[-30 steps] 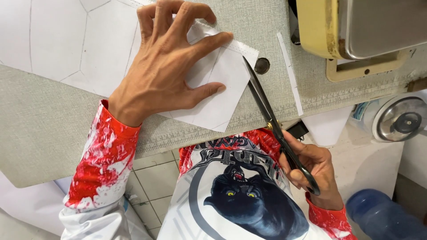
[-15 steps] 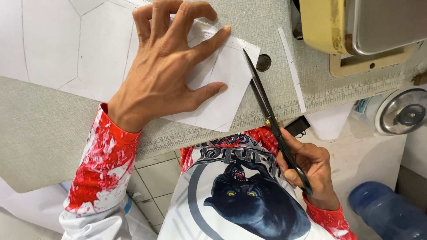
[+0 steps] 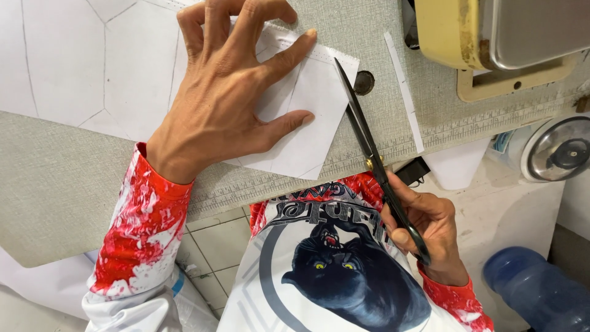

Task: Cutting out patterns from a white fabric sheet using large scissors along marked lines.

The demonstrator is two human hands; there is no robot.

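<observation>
**Cutting white sheet at bench centre**

White sheet (image 3: pixel 307 110) is lying mid-frame on the grey bench (image 3: pixel 61 184). Left hand (image 3: pixel 227 104) is pressing it flat, fingers spread. Right hand (image 3: pixel 424 230), lower right, is gripping black scissors (image 3: pixel 369 147), blades meeting alongside the sheet's right edge.

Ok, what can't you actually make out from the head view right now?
- White paper piece: its left part lies under the left hand.
- Black scissors: handles hidden inside the right hand.
- Cream machine: cut off by the top edge.
- Blue bottle: cut off at the bottom right corner.
</observation>
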